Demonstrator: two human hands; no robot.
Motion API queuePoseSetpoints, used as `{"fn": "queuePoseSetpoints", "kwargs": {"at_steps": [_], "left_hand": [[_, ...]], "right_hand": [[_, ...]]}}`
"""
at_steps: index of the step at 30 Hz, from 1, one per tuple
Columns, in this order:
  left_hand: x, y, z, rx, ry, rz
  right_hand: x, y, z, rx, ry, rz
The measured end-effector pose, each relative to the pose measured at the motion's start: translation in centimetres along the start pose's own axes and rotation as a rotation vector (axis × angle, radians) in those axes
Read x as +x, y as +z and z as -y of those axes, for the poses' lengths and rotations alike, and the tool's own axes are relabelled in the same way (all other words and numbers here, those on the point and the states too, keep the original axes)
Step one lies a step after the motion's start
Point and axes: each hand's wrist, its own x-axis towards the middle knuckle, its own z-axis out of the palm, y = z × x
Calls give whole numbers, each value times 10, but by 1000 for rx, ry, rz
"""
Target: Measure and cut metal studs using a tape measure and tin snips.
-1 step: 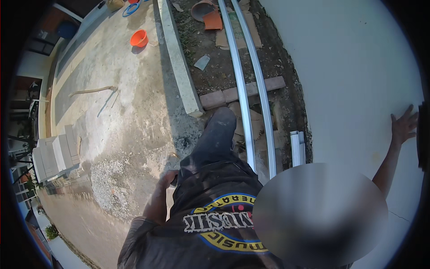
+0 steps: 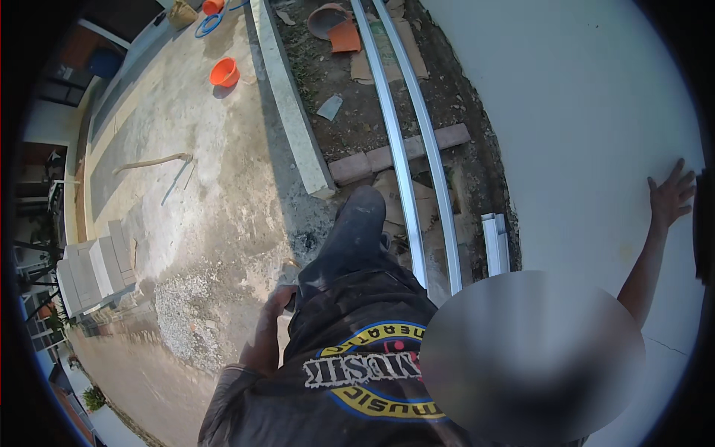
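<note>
My right hand (image 2: 672,195) is open, fingers spread, against the pale wall (image 2: 581,149) on the right, its arm stretched out. Low beside my hip is my left hand (image 2: 281,299), its fingers closed and partly hidden. A small greyish thing (image 2: 288,271) shows just past them; I cannot make out what it is. Between my bent leg (image 2: 361,223) and the wall run two long silvery metal channels (image 2: 398,149). Short metal channel pieces (image 2: 494,242) stand close to the wall. A blurred oval covers the lower right, hiding part of my dark printed shirt (image 2: 328,402).
A concrete kerb (image 2: 290,104) divides the soil strip from the concrete floor (image 2: 223,164). Pinkish blocks (image 2: 402,154) cross the strip. Further off are a broken clay pipe (image 2: 328,21), an orange bucket (image 2: 224,72) and a curved wooden stick (image 2: 153,162). Grey blocks (image 2: 93,267) and gravel (image 2: 182,316) lie left.
The view has shifted slightly, with the floor, bucket and channels moved a little. More of the greyish thing by my left hand shows. My right hand stays spread against the wall.
</note>
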Motion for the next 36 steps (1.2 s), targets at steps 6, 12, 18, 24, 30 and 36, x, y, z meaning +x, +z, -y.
{"fn": "queuePoseSetpoints", "kwargs": {"at_steps": [6,12,18,24,30,36], "left_hand": [[-10,-16,-74,380,295,-31],[-8,-45,-131,70,-240,112],[88,-140,-130,180,-171,173],[87,-143,-187,427,-137,226],[133,-198,-167,661,-40,436],[103,-225,-145,988,270,505]], "right_hand": [[-94,-81,37,654,14,-23],[-383,-151,146,1353,-11,1098],[-790,-299,172,1168,-29,1921],[-894,-404,121,1010,326,2149],[-833,-410,136,1206,1108,1474],[-842,-481,159,1297,1051,1468]]}}
